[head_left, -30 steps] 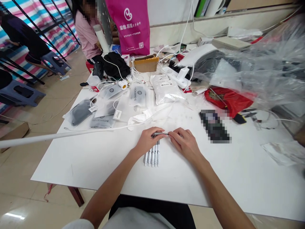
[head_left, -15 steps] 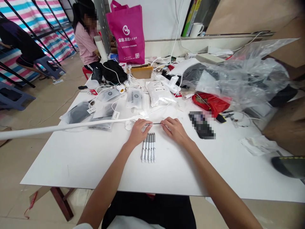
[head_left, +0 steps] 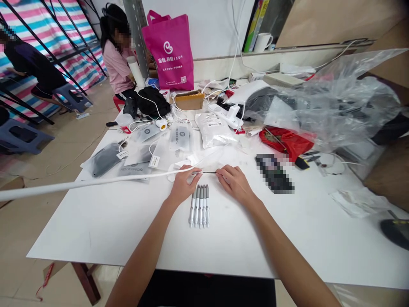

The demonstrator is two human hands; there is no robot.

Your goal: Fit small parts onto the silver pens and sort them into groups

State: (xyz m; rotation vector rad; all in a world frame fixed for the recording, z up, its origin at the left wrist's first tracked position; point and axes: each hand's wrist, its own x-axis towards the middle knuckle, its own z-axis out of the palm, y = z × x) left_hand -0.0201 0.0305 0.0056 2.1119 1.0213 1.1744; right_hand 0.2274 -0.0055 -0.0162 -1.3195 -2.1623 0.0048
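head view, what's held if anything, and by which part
A thin dark rod, held toward its ends: left hand at one, right hand at the other; its tips are hidden.

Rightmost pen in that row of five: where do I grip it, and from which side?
I'd pinch the rightmost pen across its white barrel, coming from above and the right. It lies flat, grey end away from the person; its right side faces bare tabletop, while the neighbouring pen lies close on its left.
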